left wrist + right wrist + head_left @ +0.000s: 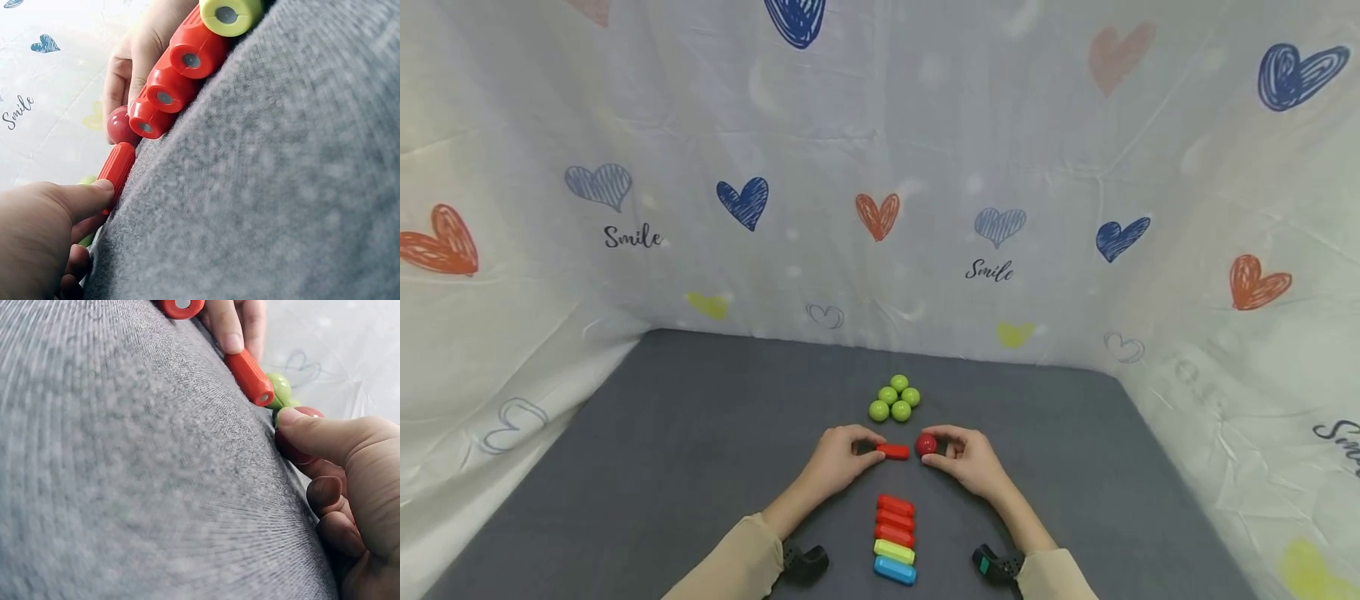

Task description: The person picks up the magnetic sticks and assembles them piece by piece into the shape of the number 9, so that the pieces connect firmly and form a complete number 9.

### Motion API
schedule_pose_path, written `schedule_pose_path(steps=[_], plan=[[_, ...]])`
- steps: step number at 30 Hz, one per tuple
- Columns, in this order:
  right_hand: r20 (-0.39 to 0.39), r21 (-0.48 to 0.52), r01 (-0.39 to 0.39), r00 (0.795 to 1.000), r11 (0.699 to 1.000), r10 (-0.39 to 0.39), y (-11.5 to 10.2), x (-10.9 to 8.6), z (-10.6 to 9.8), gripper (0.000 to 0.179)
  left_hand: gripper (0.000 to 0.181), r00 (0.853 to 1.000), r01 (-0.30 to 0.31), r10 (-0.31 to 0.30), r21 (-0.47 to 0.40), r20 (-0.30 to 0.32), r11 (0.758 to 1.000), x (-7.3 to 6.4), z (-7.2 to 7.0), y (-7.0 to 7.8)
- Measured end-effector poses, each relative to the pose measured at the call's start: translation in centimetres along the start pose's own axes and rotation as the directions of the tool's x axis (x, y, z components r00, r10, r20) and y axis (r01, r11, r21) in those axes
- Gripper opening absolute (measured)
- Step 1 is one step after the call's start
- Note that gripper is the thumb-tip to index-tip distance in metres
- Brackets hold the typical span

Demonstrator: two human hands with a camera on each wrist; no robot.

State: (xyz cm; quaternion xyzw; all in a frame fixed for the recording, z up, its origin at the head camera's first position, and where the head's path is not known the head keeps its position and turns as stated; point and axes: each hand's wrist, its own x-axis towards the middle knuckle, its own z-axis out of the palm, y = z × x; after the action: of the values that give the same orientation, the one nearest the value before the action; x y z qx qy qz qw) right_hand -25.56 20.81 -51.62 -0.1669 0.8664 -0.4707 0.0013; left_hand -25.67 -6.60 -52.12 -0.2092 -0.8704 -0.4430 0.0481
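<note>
Left hand: grip pinching one end of a red stick. Right hand: grip pinching a red ball, just right of the stick's free end, narrow gap between. Beyond, on the dark grey table: five green balls, clustered. Nearer the person, in a row: three red sticks, yellow stick, blue stick.
</note>
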Motion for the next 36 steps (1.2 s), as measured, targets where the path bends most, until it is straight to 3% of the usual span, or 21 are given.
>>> schedule_pose_path(steps=[9,20,31,36], plan=[[0.001,0.001,0.054,0.999,0.999,-0.054,0.15,0.13,0.22,0.039,0.020,0.998,-0.035,0.034,-0.021,-0.058,0.999,0.14,-0.10,-0.07],[0.026,-0.035,0.080,0.997,0.996,-0.079,-0.22,0.21,0.17,0.040,0.019,0.996,-0.075,0.073,-0.025,-0.059,0.997,0.08,-0.17,-0.08],[0.029,-0.046,0.077,0.997,0.996,-0.076,-0.05,0.04,0.17,0.039,0.021,0.999,-0.046,0.045,-0.024,-0.030,0.999,-0.02,-0.09,0.27],[0.011,-0.035,0.075,0.997,0.997,-0.075,0.13,0.06,0.26,0.038,0.026,0.997,-0.006,0.001,-0.068,-0.074,0.998,0.09,-0.14,0.31]])
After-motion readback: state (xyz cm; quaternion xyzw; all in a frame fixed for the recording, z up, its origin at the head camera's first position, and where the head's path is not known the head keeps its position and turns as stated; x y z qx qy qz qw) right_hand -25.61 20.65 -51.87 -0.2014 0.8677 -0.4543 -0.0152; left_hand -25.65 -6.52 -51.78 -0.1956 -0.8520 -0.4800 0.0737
